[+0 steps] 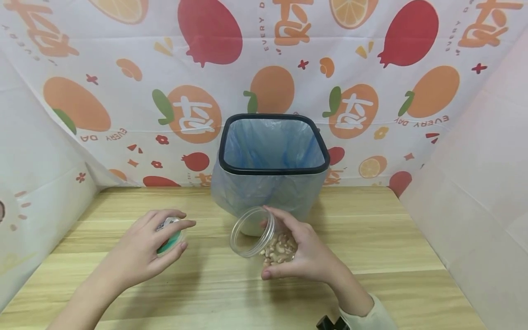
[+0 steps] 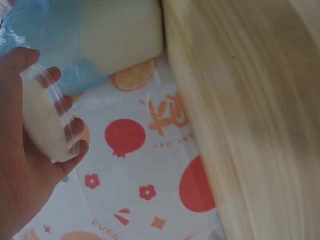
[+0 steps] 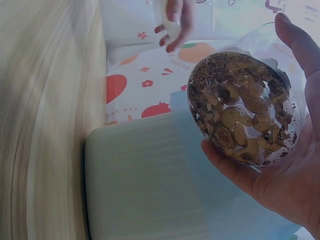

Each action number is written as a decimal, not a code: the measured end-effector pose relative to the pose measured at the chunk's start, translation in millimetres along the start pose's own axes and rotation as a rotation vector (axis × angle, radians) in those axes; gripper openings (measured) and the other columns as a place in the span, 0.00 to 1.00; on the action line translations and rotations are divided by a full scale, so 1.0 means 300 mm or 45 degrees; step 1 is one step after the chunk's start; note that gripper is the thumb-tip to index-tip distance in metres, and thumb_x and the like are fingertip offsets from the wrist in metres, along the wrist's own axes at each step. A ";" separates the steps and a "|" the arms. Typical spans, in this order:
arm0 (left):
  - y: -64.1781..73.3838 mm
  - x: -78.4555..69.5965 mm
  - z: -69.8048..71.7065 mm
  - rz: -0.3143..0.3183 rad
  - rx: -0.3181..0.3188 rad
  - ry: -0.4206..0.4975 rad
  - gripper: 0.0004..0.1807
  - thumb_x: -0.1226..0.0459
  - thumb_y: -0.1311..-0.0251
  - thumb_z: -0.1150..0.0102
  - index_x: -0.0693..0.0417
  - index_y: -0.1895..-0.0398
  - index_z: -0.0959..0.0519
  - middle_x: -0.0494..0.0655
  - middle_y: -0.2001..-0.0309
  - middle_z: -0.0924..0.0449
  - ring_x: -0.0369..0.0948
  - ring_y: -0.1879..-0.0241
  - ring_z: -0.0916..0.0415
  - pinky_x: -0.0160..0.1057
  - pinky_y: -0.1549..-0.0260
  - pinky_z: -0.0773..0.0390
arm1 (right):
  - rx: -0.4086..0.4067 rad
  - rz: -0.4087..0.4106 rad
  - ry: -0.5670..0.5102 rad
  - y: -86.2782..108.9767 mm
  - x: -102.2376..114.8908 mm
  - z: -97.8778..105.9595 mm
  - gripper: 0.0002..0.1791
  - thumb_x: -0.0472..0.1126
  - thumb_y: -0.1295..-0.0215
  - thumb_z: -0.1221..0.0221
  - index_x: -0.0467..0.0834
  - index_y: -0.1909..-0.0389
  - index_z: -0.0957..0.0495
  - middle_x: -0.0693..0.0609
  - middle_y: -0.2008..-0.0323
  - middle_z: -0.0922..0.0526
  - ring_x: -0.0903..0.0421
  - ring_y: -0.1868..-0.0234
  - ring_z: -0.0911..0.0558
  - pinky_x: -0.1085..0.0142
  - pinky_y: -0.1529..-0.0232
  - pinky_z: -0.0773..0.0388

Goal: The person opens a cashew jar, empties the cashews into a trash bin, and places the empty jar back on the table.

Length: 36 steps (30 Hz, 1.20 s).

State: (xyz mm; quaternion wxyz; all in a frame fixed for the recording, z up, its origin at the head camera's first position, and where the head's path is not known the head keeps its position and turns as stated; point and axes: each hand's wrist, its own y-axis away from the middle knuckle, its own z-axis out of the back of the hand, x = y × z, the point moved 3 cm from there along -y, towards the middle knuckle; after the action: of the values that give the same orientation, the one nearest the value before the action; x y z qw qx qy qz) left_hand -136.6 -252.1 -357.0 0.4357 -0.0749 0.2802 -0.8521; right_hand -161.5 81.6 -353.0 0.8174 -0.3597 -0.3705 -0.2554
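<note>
On the wooden table (image 1: 371, 256), before a lined bin (image 1: 272, 160), an open jar (image 1: 268, 243) of nuts is gripped by the right hand (image 1: 305, 256); its lid (image 1: 171, 238) is clasped by the left hand (image 1: 144, 250).

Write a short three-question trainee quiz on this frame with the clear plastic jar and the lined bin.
1. True or false: the clear plastic jar of nuts has its lid on.
2. Which hand holds the round green-rimmed lid? A left hand B right hand
3. What lines the black-rimmed bin?

Key: 1 false, its mouth is open. 2 A. 3 A pale blue plastic bag.
</note>
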 end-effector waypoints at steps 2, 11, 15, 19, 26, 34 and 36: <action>0.012 0.010 -0.001 0.017 0.021 -0.017 0.25 0.57 0.48 0.30 0.34 0.43 0.19 0.40 0.45 0.24 0.42 0.44 0.29 0.43 0.48 0.32 | -0.002 0.005 -0.002 0.001 0.001 0.003 0.61 0.45 0.62 0.18 0.59 0.25 0.42 0.57 0.42 0.19 0.57 0.43 0.19 0.62 0.43 0.21; 0.059 0.062 -0.007 0.077 0.082 -0.114 0.29 0.54 0.52 0.25 0.34 0.42 0.20 0.38 0.47 0.22 0.42 0.49 0.26 0.48 0.55 0.26 | -0.003 0.020 -0.008 -0.002 0.021 0.008 0.61 0.42 0.62 0.18 0.55 0.25 0.42 0.53 0.43 0.18 0.54 0.44 0.18 0.61 0.44 0.20; 0.079 0.082 -0.012 0.102 0.129 -0.121 0.29 0.52 0.52 0.24 0.33 0.42 0.20 0.36 0.49 0.23 0.42 0.54 0.23 0.51 0.59 0.23 | -0.003 0.021 -0.006 0.000 0.006 0.005 0.61 0.44 0.62 0.18 0.57 0.25 0.42 0.54 0.43 0.18 0.57 0.44 0.18 0.62 0.44 0.21; 0.094 0.096 -0.016 0.114 0.149 -0.132 0.26 0.51 0.53 0.23 0.34 0.47 0.18 0.35 0.50 0.22 0.42 0.56 0.23 0.51 0.62 0.21 | 0.000 0.020 -0.008 0.001 0.007 0.003 0.61 0.45 0.62 0.18 0.56 0.25 0.41 0.54 0.44 0.18 0.57 0.44 0.18 0.61 0.43 0.21; 0.112 0.118 -0.032 0.196 0.232 -0.120 0.21 0.50 0.54 0.23 0.31 0.55 0.19 0.32 0.52 0.22 0.43 0.56 0.23 0.44 0.72 0.23 | -0.001 0.000 0.006 0.003 0.007 0.001 0.60 0.46 0.62 0.18 0.59 0.25 0.42 0.56 0.43 0.18 0.58 0.43 0.19 0.62 0.42 0.22; 0.130 0.153 -0.059 0.230 0.328 -0.092 0.22 0.47 0.54 0.23 0.35 0.54 0.19 0.35 0.52 0.22 0.44 0.57 0.23 0.43 0.73 0.24 | -0.005 -0.013 0.007 0.003 0.006 0.003 0.61 0.46 0.63 0.18 0.62 0.26 0.41 0.60 0.44 0.18 0.57 0.43 0.19 0.63 0.42 0.22; 0.138 0.161 -0.068 0.237 0.351 -0.075 0.23 0.46 0.54 0.23 0.36 0.54 0.19 0.35 0.52 0.22 0.45 0.56 0.23 0.45 0.72 0.23 | -0.002 -0.014 0.002 0.003 0.006 0.003 0.61 0.46 0.63 0.18 0.62 0.26 0.41 0.61 0.44 0.18 0.57 0.42 0.19 0.63 0.42 0.22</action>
State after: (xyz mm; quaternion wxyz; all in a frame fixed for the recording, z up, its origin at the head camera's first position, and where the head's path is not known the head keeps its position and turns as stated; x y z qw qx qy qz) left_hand -144.6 -300.6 -401.9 0.5269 -0.0129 0.1535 -0.8359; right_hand -160.2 82.7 -351.5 0.8160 -0.3580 -0.3716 -0.2604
